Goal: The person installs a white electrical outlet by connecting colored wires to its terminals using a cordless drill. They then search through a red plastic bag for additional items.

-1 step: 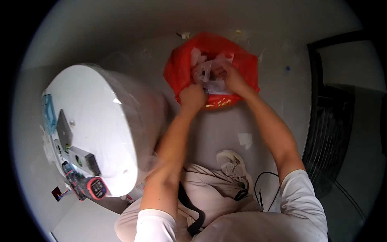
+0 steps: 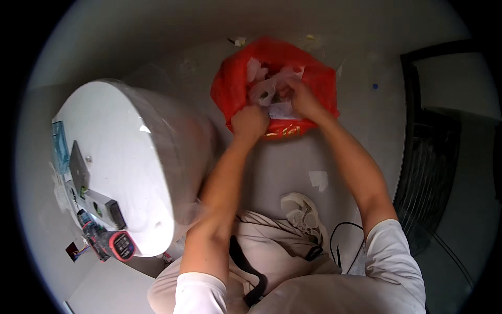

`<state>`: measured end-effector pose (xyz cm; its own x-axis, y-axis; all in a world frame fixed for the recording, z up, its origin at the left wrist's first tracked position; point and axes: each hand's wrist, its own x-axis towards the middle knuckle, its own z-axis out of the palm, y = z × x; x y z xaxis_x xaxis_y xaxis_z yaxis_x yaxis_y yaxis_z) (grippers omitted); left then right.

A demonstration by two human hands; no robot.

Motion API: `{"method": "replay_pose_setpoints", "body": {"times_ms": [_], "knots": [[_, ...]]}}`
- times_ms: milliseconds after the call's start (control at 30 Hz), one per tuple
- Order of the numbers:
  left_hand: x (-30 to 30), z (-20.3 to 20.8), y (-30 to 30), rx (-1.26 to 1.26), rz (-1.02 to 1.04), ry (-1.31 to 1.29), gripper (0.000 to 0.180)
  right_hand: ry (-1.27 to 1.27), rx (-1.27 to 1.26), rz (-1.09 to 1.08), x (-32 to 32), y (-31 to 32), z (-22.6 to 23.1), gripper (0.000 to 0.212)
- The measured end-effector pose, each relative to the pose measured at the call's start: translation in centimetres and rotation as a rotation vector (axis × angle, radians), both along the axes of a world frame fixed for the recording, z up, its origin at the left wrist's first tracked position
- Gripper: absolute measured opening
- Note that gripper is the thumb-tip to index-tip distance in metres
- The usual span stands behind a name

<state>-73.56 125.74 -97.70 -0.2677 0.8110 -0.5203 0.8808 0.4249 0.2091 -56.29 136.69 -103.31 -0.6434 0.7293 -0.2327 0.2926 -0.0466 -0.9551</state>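
Note:
A red plastic bag point(image 2: 235, 78) with gold printing on its near side lies wide open on the floor in front of me. Crumpled clear plastic and white paper point(image 2: 282, 109) are inside it. My left hand point(image 2: 251, 123) is closed at the bag's near left rim. A clear plastic bag point(image 2: 261, 93) bunches up from its fingers. My right hand point(image 2: 303, 98) reaches over the right side into the opening, against the same clear plastic. Its fingertips are blurred and partly covered by the plastic.
At left stands a rounded white cabinet point(image 2: 120, 157), its side wrapped in clear film. On it lie a cordless drill point(image 2: 110, 240), a grey box point(image 2: 104, 206) and a blue packet point(image 2: 60, 146). A white scrap point(image 2: 318, 180) lies near my shoe point(image 2: 300, 212). A black frame point(image 2: 413, 104) is at right.
The clear plastic between my hands has shifted and folded slightly. Both hands stay at the red bag, and the whole view has moved a little.

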Motion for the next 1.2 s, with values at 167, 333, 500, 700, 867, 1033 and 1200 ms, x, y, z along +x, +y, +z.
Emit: {"method": "replay_pose_setpoints", "body": {"times_ms": [167,333,500,700,867,1033,1200], "knots": [[-0.4,-1.1,-0.6,0.253,0.253,-0.009,0.026,0.070,0.556,0.078,-1.9,-1.2,-0.8,0.021],[-0.5,-1.7,-1.3,0.372,0.235,-0.032,0.060,-0.341,0.642,0.119,-3.7,-1.5,-1.6,0.022],[-0.3,-1.0,-0.6,0.270,0.315,-0.128,0.075,-0.470,0.802,0.111,-5.3,-2.2,-2.4,0.027],[-0.8,-0.9,0.3,0.277,0.447,-0.188,0.062,-0.289,0.503,0.240,-3.1,-0.3,-2.7,0.043],[-0.6,-0.2,1.4,0.307,0.520,-0.229,0.053,-0.168,0.130,0.244,-1.9,0.9,-2.0,0.034],[-0.5,-0.7,2.3,0.267,0.473,-0.216,0.054,-0.055,-0.354,0.178,-2.5,1.7,0.8,0.031],[-1.1,-2.4,1.7,0.200,0.319,-0.206,0.055,0.070,-0.529,0.152,-1.8,2.3,0.2,0.035]]}}
